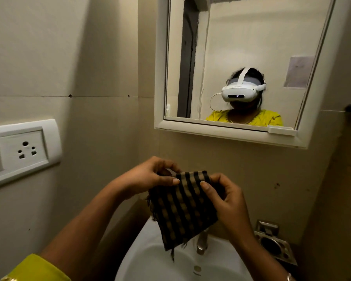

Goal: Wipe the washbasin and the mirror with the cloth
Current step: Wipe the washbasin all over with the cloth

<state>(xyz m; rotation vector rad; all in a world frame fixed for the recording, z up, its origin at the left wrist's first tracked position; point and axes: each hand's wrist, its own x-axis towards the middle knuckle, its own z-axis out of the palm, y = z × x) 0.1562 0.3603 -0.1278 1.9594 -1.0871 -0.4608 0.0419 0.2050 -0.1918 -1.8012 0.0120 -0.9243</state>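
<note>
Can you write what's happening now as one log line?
left hand: pinches cloth | right hand: pinches cloth | cloth: held over washbasin | mirror: not touched

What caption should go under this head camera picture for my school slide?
Left hand and right hand pinch a checked cloth above the washbasin, below the mirror.

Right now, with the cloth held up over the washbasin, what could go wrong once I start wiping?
The cloth has a frayed lower corner hanging beside the tap, so it might snag there. The wall socket sits close on the left; drips from a wet cloth could possibly reach it. The metal holder by the washbasin is close to your right forearm and may get knocked.
</note>
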